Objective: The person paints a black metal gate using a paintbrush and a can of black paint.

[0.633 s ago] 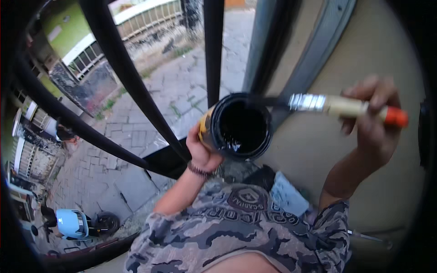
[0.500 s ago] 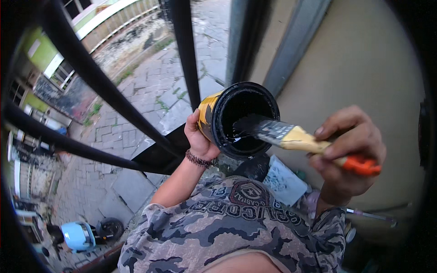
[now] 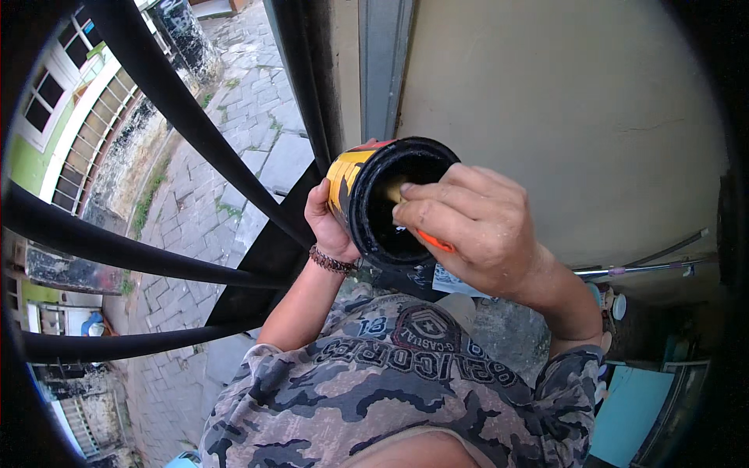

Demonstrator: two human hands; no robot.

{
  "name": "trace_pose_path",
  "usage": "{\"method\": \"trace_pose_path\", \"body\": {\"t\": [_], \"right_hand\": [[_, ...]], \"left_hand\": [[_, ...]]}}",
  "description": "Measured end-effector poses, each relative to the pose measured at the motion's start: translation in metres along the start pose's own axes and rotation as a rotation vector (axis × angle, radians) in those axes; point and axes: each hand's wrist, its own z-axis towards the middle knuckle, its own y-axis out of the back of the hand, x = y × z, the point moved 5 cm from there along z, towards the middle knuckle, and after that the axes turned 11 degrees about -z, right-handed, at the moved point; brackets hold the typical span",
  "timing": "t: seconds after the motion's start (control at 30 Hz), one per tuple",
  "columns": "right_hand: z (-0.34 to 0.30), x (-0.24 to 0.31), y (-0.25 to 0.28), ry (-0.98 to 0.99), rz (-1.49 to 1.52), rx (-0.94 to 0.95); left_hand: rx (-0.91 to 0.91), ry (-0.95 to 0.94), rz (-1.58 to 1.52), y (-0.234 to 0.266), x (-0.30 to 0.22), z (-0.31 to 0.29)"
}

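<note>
My left hand (image 3: 331, 222) is wrapped round the side of a yellow paint can (image 3: 345, 181), which tilts so its open mouth faces me. Black paint coats the can's rim and inner wall. My right hand (image 3: 480, 222) is closed on a paintbrush (image 3: 396, 189) at the can's mouth. Only a bit of the pale handle and its orange end show between and below the fingers. The bristles are down inside the dark can and cannot be made out.
Black metal bars (image 3: 183, 117) of a gate or fence run along my left, close to the can. Past them lies a paved lane (image 3: 175, 257). A beige wall (image 3: 562, 117) with a grey frame (image 3: 384, 70) rises on the right. Low at right are a pole (image 3: 647, 267) and a light-blue panel (image 3: 636, 409).
My right hand has moved left and brought the brush deeper into the can. The can stays in my left hand. The view has turned, shifting the bars and wall.
</note>
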Motion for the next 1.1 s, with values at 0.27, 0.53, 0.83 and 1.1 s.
{"method": "trace_pose_path", "body": {"t": [0.27, 0.53, 0.83, 1.1], "right_hand": [[-0.002, -0.004, -0.011, -0.029, 0.044, 0.015], [0.001, -0.017, -0.019, -0.01, 0.117, 0.038], [-0.021, -0.078, -0.016, -0.756, 0.986, -0.224], [0.002, -0.101, -0.08, -0.945, 1.914, -0.288]], "left_hand": [[-0.017, -0.008, -0.038, 0.007, 0.0, -0.005], [0.028, -0.046, -0.121, 0.033, -0.011, -0.012], [-0.155, -0.335, -0.031, 0.06, -0.029, -0.041], [-0.29, -0.466, 0.056, 0.045, -0.036, -0.062]]}}
